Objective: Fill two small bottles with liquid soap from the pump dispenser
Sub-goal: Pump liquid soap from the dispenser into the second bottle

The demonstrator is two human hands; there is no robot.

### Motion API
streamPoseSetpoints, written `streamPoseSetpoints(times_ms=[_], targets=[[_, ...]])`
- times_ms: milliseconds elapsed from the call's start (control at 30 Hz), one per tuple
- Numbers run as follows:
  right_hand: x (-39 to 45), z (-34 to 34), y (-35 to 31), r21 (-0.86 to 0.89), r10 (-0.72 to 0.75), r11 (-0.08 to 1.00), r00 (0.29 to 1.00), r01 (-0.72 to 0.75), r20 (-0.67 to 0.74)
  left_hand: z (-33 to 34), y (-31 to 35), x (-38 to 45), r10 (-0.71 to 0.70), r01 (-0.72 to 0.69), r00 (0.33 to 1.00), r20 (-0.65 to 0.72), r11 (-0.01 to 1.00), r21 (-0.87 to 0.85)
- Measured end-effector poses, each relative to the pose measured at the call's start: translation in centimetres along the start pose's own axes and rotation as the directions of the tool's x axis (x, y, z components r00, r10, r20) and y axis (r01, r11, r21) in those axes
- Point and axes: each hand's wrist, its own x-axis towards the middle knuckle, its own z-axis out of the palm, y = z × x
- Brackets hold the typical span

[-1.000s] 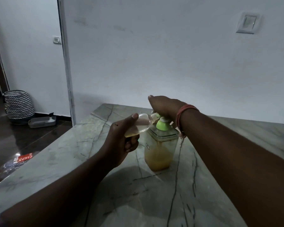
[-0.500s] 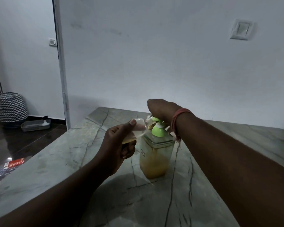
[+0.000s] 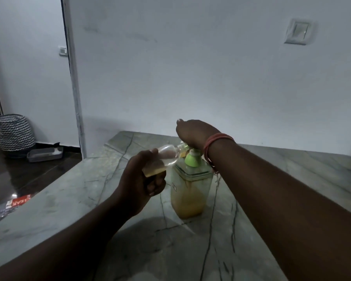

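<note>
Two hands at work on a marble counter (image 3: 272, 179), listed left to right. Against the frame half a second earlier, the right hand sits slightly lower over the pump, and the small bottle's tilt looks the same.

1. Zigzag-patterned basket (image 3: 15, 132), on the floor at the left edge, a grey tray (image 3: 45, 154) just beside it.
2. Left hand (image 3: 138, 183), centre of frame: fingers curled round the base of the small bottle (image 3: 162, 159), thumb along its top.
3. Small bottle: clear, long axis tilted up toward the right, mouth touching the dispenser's spout; amber liquid pooled at its lower end (by the palm).
4. Pump dispenser (image 3: 190, 189): upright just right of centre, square clear body part-filled with amber soap, green collar.
5. Right hand (image 3: 195, 132): resting on the pump head, knuckles up; finger spread cannot be told. Orange bangles (image 3: 215, 141) at the wrist.
6. Wall switch (image 3: 297, 33), upper right.
</note>
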Motion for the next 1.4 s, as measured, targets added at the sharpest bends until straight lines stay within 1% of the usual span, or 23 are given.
streamPoseSetpoints(times_ms=[233, 300, 367, 467, 533, 700, 767, 800, 933, 1100, 1267, 1400], targets=[[-0.3, -0.4, -0.2, -0.058, -0.001, 0.998, 1.0, 0.003, 0.03, 0.2, 0.4, 0.2, 0.023, -0.023, 1.0, -0.001, 0.999, 0.028], [-0.4, -0.4, -0.5, -0.02, 0.035, 0.999, 0.998, -0.034, 0.044, 0.1, 0.3, 0.1, 0.03, -0.03, 1.0, -0.005, 0.999, 0.038], [-0.5, -0.3, -0.5, 0.002, 0.017, 1.0, 1.0, -0.017, 0.022, -0.1, 0.1, 0.1, 0.019, -0.019, 1.0, -0.002, 0.999, 0.035], [-0.7, -0.1, -0.1, 0.059, 0.047, 0.997, 0.999, -0.047, -0.004, -0.1, 0.0, 0.4, 0.023, -0.023, 1.0, 0.006, 0.999, 0.024], [-0.3, 0.3, 0.1, 0.046, 0.035, 0.998, 0.999, -0.036, 0.015, -0.1, 0.0, 0.3, 0.033, -0.033, 0.999, 0.004, 0.999, 0.024], [-0.6, -0.6, -0.3, -0.024, 0.026, 0.999, 1.0, -0.026, 0.012, 0.1, 0.2, 0.4, 0.038, -0.038, 0.999, -0.018, 0.999, 0.029], [-0.6, -0.8, -0.6, 0.027, 0.077, 0.997, 0.995, -0.078, 0.056, 0.1, 0.2, 0.3, 0.055, -0.055, 0.998, -0.01, 0.998, 0.039], [-0.5, -0.8, -0.6, 0.044, 0.068, 0.996, 0.996, -0.071, 0.056, 0.0, 0.2, 0.2, 0.055, -0.055, 0.998, -0.008, 0.997, 0.046], [-0.4, -0.2, 0.0, 0.022, 0.036, 0.999, 0.999, -0.036, -0.008, 0.0, 0.2, 0.2, 0.052, -0.05, 0.999, -0.014, 0.996, 0.079], [-0.4, -0.1, 0.2, -0.005, 0.064, 0.998, 0.998, -0.064, -0.018, 0.5, 0.5, 0.1, 0.048, -0.044, 0.998, -0.047, 0.995, 0.084], [-0.3, -0.4, -0.4, -0.043, 0.049, 0.998, 0.999, -0.048, 0.013, 0.6, 0.4, -0.2, 0.043, -0.042, 0.999, -0.026, 0.997, 0.067], [0.3, 0.3, 0.0, 0.035, 0.034, 0.999, 0.999, -0.032, -0.036, 0.0, 0.2, 0.2, 0.047, -0.045, 0.999, -0.025, 0.996, 0.08]])
